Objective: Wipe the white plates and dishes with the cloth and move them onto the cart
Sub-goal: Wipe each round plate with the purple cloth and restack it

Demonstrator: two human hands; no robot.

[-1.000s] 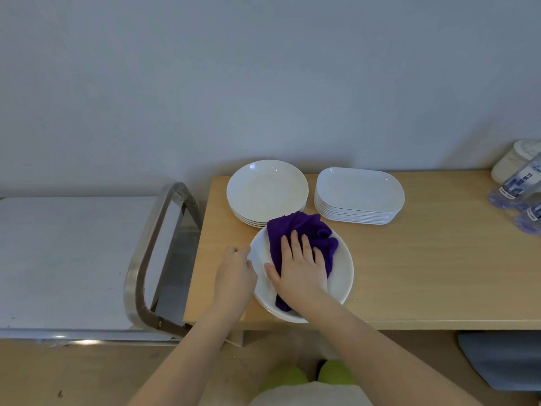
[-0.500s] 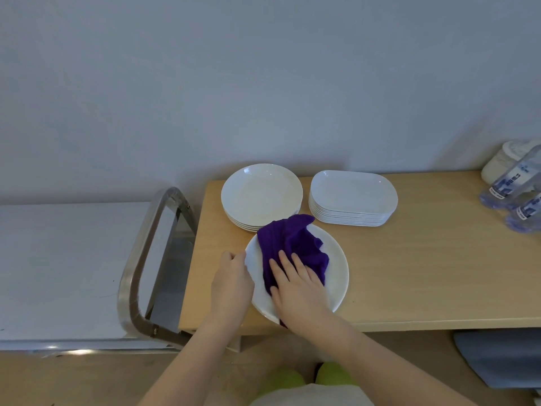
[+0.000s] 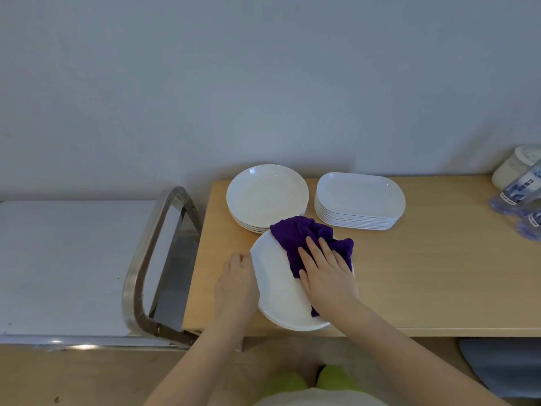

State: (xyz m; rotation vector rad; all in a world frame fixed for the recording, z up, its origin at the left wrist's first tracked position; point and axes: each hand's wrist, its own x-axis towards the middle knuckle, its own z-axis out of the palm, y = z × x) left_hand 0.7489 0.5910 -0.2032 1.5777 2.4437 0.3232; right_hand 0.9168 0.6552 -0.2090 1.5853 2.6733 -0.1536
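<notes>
A round white plate lies near the front edge of the wooden table. My right hand presses flat, fingers straight, on a purple cloth spread over the plate's right half. My left hand grips the plate's left rim. Behind it stand a stack of round white plates and a stack of oblong white dishes. The cart, with a white top and a steel handle, stands to the left of the table.
Plastic water bottles and a white container sit at the table's far right end. A grey wall rises directly behind table and cart. A blue-grey thing lies on the floor under the table's right side.
My right hand has slid the purple cloth from the plate's left-centre toward its right side. My left hand keeps its hold on the left rim.
</notes>
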